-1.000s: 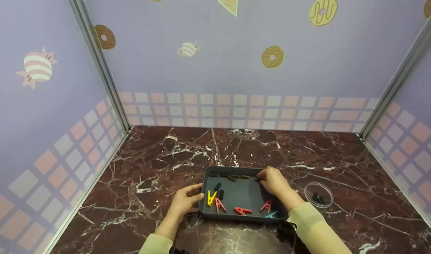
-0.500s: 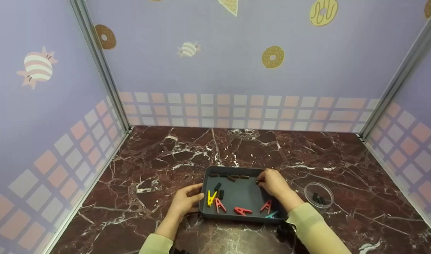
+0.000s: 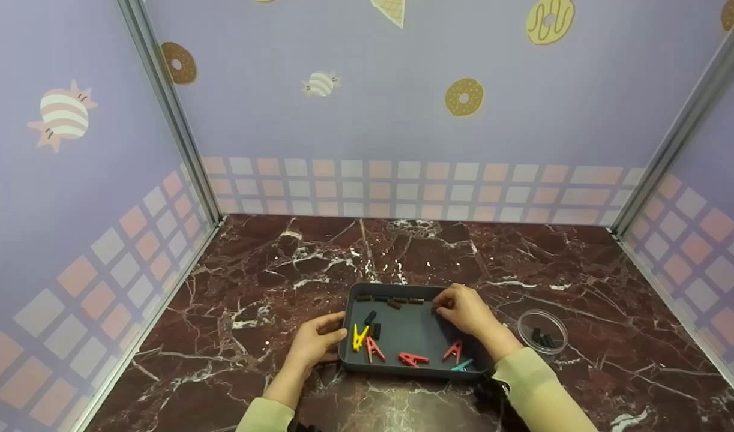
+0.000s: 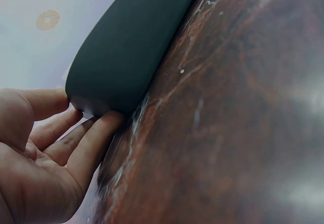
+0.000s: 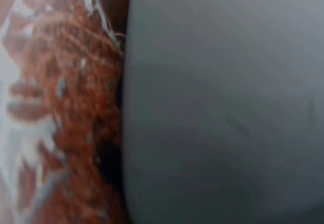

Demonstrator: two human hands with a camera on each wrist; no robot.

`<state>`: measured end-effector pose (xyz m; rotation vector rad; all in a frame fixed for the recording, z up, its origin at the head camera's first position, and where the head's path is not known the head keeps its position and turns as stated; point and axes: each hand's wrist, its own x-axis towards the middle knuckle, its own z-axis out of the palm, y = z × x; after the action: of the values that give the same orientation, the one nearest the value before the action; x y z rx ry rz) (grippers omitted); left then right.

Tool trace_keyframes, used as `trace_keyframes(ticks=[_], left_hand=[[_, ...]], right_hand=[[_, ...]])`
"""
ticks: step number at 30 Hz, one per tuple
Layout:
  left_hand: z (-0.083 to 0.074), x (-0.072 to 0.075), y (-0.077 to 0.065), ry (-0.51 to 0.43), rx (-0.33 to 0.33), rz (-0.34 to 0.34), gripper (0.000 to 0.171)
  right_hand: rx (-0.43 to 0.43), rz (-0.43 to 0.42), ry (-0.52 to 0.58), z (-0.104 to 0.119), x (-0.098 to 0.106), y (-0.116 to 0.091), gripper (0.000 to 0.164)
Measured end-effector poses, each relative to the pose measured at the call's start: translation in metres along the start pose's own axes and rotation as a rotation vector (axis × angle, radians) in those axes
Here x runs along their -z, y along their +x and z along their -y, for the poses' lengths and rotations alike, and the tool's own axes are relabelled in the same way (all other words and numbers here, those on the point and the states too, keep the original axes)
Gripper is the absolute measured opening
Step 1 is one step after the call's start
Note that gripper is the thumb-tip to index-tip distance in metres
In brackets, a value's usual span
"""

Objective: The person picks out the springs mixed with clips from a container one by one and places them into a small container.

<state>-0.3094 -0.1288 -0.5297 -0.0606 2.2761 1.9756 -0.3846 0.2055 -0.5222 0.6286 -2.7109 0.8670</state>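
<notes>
A shallow dark grey tray lies on the marbled table. My left hand is at its left side, fingertips and thumb touching the outer wall; in the left wrist view the fingers rest against the tray's rounded corner. Over the tray's far right part, my right hand pinches a small dark cylinder, mostly hidden by the fingers. A row of small brown and black cylinders lies along the far wall. Two black cylinders sit near the left side. The right wrist view shows only the tray's grey outside, close up.
Inside the tray's near side are a yellow clip, red clips and a teal clip. A round clear container with several black cylinders stands to the right. Patterned panels enclose the table at the back and sides.
My right hand has shifted slightly left along the far wall with the small cylinder between its fingers. The left hand, tray and clips have stayed put.
</notes>
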Motion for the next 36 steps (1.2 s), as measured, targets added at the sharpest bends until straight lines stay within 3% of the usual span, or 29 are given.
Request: trace_keyframes(ticks=[15,30,36], left_hand=[[0.0,0.001,-0.001,0.003,0.0,0.013,0.049],[0.001,0.001,0.0,-0.025,0.001,0.008,0.049],[0.0,0.001,0.0,-0.023,-0.005,0.002,0.049]], right_hand=[[-0.008,-0.026,0.179,-0.003,0.007,-0.004,0.011],[-0.018,-0.001,0.225,0.0,0.02,-0.011,0.012],[-0.017,-0.027,0.227,-0.001,0.03,-0.019,0.014]])
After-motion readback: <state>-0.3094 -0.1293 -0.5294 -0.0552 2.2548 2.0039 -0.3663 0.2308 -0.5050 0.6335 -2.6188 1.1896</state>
